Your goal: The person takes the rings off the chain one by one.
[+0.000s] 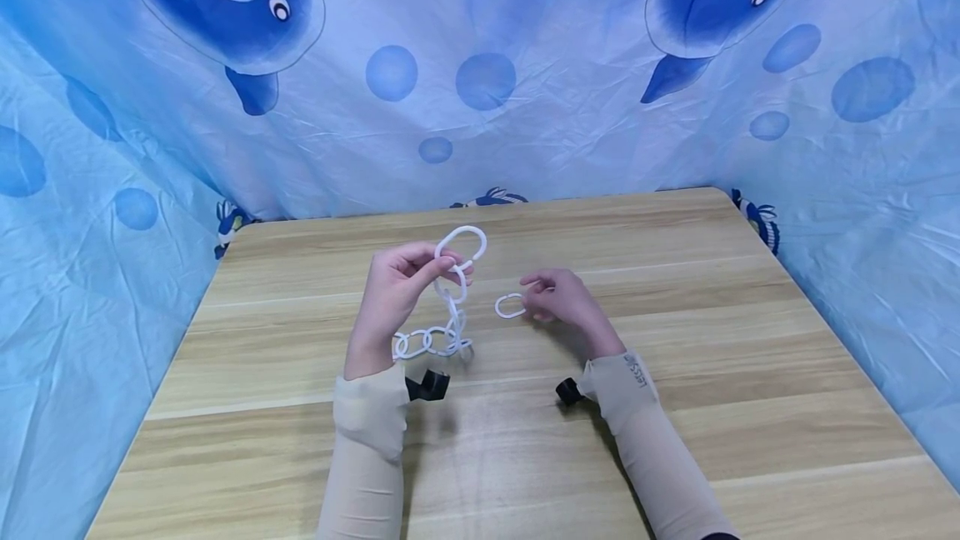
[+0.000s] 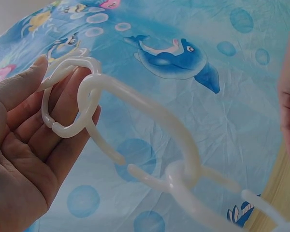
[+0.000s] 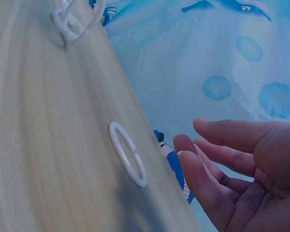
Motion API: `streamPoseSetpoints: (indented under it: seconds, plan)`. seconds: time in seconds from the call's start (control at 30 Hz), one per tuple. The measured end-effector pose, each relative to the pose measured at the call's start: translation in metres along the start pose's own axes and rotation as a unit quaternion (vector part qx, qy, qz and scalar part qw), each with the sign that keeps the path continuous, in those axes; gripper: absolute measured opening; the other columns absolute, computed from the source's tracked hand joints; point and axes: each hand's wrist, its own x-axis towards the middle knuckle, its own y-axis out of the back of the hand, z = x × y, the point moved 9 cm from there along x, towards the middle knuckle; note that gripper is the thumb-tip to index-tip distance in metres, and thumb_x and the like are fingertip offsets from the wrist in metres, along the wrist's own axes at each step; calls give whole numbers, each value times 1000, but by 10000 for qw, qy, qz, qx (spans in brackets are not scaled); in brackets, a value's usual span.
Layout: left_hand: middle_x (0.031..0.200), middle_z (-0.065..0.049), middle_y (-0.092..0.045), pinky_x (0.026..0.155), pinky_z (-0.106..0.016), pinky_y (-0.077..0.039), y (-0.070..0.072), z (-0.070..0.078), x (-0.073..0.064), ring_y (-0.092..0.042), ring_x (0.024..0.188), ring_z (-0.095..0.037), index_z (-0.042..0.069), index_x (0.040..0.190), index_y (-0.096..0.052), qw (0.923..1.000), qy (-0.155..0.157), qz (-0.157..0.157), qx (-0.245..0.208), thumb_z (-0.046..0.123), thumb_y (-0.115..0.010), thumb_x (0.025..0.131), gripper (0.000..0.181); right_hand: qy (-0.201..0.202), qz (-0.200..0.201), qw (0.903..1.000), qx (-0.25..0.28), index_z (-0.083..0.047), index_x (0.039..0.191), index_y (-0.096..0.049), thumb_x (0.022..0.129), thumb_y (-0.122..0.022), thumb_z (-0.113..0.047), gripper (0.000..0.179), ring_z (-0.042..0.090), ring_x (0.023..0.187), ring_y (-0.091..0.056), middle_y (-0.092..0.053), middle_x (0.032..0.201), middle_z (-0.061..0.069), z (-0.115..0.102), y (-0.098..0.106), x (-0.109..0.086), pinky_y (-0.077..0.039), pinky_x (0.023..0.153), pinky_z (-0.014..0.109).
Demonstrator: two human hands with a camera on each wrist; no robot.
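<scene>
My left hand (image 1: 397, 290) pinches the upper end of a chain (image 1: 452, 319) of white plastic C-shaped links between thumb and fingers. The top link (image 1: 483, 244) stands up above the fingertips, and the lower links hang down and trail over the table to the left. In the left wrist view the pinched link (image 2: 67, 130) shows its small gap, with the following links large in front. A single loose white link (image 1: 498, 308) lies on the table. Right beside it my right hand (image 1: 566, 298) hovers with fingers loosely bent and nothing between them; the right wrist view shows this loose link (image 3: 121, 147) apart from the fingertips.
The wooden table (image 1: 712, 315) spreads around both hands. A blue curtain (image 1: 555, 132) with dolphins and bubbles hangs behind the table and along its sides. Black wrist mounts (image 1: 431, 386) stick out from the sleeves (image 1: 367, 448) over the tabletop.
</scene>
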Motion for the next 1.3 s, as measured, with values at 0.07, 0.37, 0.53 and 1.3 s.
streamPoseSetpoints:
  seconds: [0.07, 0.37, 0.53, 1.3]
  plan:
    - [81, 7, -75, 83, -27, -60, 0, -1, 0, -72, 74, -10, -18, 97, -64, 10000, 26, 1, 3, 7, -63, 93, 25, 50, 32, 10000, 5, -3, 125, -62, 87, -68, -8, 39, 15, 73, -66, -67, 97, 12, -4, 0, -1, -60, 67, 28]
    - [82, 8, -76, 83, -26, -60, 0, 1, 1, -72, 75, -10, -18, 97, -64, 10000, 9, -28, 47, 9, -63, 93, 27, 257, 127, 9996, 59, -1, 127, -60, 87, -68, -8, 42, 35, 91, -68, -69, 100, 15, -21, 2, -7, -62, 74, 40]
    - [83, 7, -76, 82, -28, -60, -1, 2, 1, -73, 76, -10, -18, 97, -64, 10000, -16, -87, -46, 10, -64, 93, 29, 318, 128, 9993, 138, 1, 127, -59, 88, -67, -7, 41, 36, 96, -67, -68, 102, 17, -29, 2, -9, -62, 77, 41]
    - [84, 7, -75, 82, -26, -59, -6, 0, 0, -72, 76, -10, -18, 97, -63, 9990, 229, -377, -75, 6, -62, 94, 25, 1347, 652, 9874, 522, -6, 124, -63, 89, -70, -10, 36, 16, 79, -70, -67, 97, 17, -95, 5, -51, -62, 66, 30]
